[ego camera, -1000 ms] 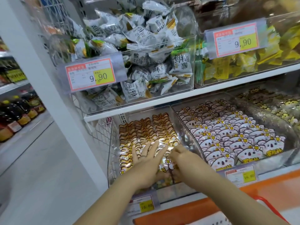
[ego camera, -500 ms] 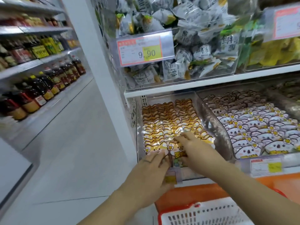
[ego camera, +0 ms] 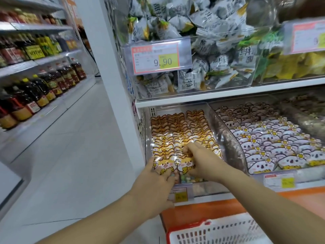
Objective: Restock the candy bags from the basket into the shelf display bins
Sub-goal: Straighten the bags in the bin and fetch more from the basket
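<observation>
Yellow cartoon candy bags (ego camera: 177, 136) stand in rows in the clear left bin (ego camera: 146, 131) on the lower shelf. My left hand (ego camera: 154, 185) holds the front-left yellow bag (ego camera: 164, 166) at its lower edge, fingers curled on its face. Beside it, my right hand (ego camera: 204, 162) reaches over the front row and grips the neighbouring front bag (ego camera: 187, 164), index finger stretched across the bag tops behind. The red basket (ego camera: 186, 226) with a white mesh side shows at the bottom right; its contents are hidden.
The bin to the right holds white koala candy bags (ego camera: 274, 147). Above, a bin of grey-white snack packs (ego camera: 202, 55) carries a 9.90 price tag (ego camera: 158, 58). Bottles (ego camera: 35, 95) line shelves across the aisle on the left. An orange shelf base (ego camera: 202, 211) sits under the bins.
The view swung left and down, bringing the basket into view. Both hands slid from the middle of the yellow bags to the front row and closed on the front bags.
</observation>
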